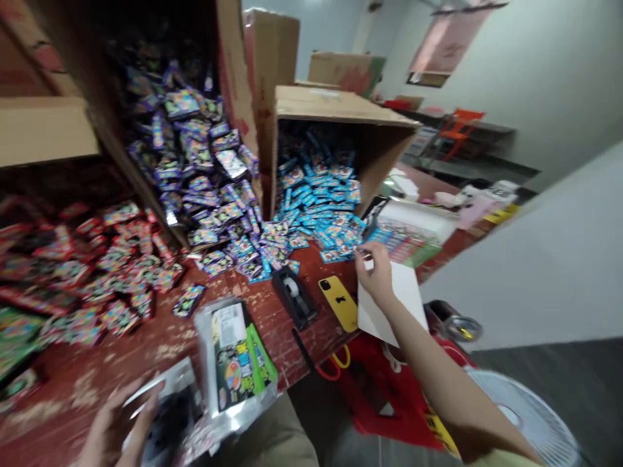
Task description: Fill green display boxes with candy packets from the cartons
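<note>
The left grip (117, 420) is pinching a glossy clear bag (174, 415), dark inside. Just beside the right grip (378, 272), blue packets (328, 202) are lying heaped; whether it is pinching one, I cannot tell.

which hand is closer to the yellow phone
Right. The right hand is just beyond the yellow phone and to its right, by the white sheet; the left hand is much farther away, at lower left, holding a plastic bag.
</note>
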{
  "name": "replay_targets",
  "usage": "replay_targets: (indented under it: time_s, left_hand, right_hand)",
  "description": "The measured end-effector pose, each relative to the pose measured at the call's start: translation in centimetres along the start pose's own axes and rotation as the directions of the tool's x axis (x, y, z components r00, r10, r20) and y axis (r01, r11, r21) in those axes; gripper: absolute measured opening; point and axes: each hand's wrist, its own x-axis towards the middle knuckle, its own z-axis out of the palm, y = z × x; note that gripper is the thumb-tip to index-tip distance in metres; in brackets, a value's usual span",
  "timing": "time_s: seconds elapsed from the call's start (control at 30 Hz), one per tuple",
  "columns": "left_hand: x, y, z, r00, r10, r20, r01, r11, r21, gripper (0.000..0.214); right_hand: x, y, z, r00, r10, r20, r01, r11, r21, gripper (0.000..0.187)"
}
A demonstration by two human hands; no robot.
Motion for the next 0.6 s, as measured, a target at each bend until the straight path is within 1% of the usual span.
replay_targets:
  time_s: [0.03,0.07,0.1,0.13,0.17,0.2,0.23,0.27,0.3,0.37,0.4,0.43,0.47,0.5,0.53,0.57,0.6]
  left_hand:
    - [-0.2,-0.5,0.1,0.999,0.026,0.043,-0.027,0.999,0.025,0.04]
    - [-0.5,-0.9,0.3,0.994,0.068,0.084,-0.072,0.996,0.053,0.039]
    - [-0.9,-1.0,0.6,0.984,0.124,0.126,-0.135,0.987,0.082,0.036]
    - [-1.4,-1.1,1.2,0.965,0.19,0.178,-0.211,0.971,0.108,0.034]
    - [-2.0,-0.9,2.0,0.932,0.265,0.248,-0.302,0.945,0.125,0.032]
    - [-2.7,-0.7,3.1,0.884,0.337,0.324,-0.396,0.908,0.135,0.032]
    - [-3.3,-0.5,4.4,0.82,0.405,0.405,-0.491,0.861,0.133,0.034]
    - [-3.9,-0.2,5.7,0.748,0.468,0.47,-0.583,0.803,0.127,0.04]
    - [-4.3,0.0,7.1,0.682,0.505,0.529,-0.651,0.749,0.125,0.048]
    - [-4.9,0.5,9.2,0.559,0.535,0.633,-0.753,0.648,0.117,0.064]
    - [-5.0,0.7,9.9,0.52,0.535,0.666,-0.78,0.616,0.114,0.07]
    - [-5.0,1.0,10.2,0.493,0.535,0.686,-0.796,0.596,0.107,0.073]
    - [-4.9,1.4,10.2,0.475,0.541,0.694,-0.805,0.586,0.094,0.075]
    - [-4.7,1.9,9.9,0.469,0.554,0.688,-0.808,0.583,0.081,0.076]
    - [-4.4,2.5,9.4,0.477,0.577,0.663,-0.81,0.581,0.078,0.077]
    - [-4.0,3.3,8.8,0.505,0.604,0.617,-0.809,0.58,0.094,0.077]
    - [-3.6,4.3,8.1,0.561,0.626,0.541,-0.796,0.589,0.143,0.077]
  right_hand:
    - [-1.0,-3.6,0.9,0.994,-0.101,0.028,0.095,0.981,0.168,0.018]
    - [-1.9,-7.2,1.8,0.979,-0.185,0.086,0.151,0.939,0.31,0.016]
    - [-2.6,-10.7,2.9,0.947,-0.271,0.171,0.179,0.891,0.417,0.015]
    - [-3.2,-13.8,4.0,0.904,-0.327,0.276,0.161,0.857,0.489,0.014]
    - [-3.5,-16.6,5.4,0.833,-0.361,0.42,0.107,0.85,0.516,0.014]
    - [-3.6,-18.8,7.0,0.743,-0.365,0.561,0.049,0.866,0.498,0.014]
    - [-3.4,-20.5,8.7,0.651,-0.349,0.675,0.007,0.891,0.454,0.016]
    - [-3.1,-21.8,10.5,0.591,-0.333,0.735,-0.009,0.908,0.418,0.021]
    - [-2.7,-22.6,12.3,0.544,-0.32,0.776,-0.013,0.921,0.389,0.025]
    - [-1.7,-23.1,15.3,0.472,-0.321,0.821,-0.005,0.93,0.367,0.033]
    - [-1.2,-23.1,16.4,0.429,-0.332,0.84,-0.002,0.93,0.368,0.033]
    - [-0.7,-22.8,17.0,0.382,-0.349,0.856,0.001,0.926,0.377,0.032]
    - [-0.3,-22.5,17.3,0.336,-0.372,0.865,0.002,0.919,0.395,0.031]
    - [0.0,-22.1,17.2,0.298,-0.397,0.868,0.001,0.91,0.416,0.03]
    - [0.3,-21.7,16.7,0.273,-0.42,0.866,-0.003,0.899,0.437,0.031]
    - [0.5,-21.4,15.8,0.261,-0.437,0.861,-0.008,0.891,0.455,0.032]
    - [0.5,-21.1,14.5,0.261,-0.448,0.855,-0.009,0.885,0.466,0.032]
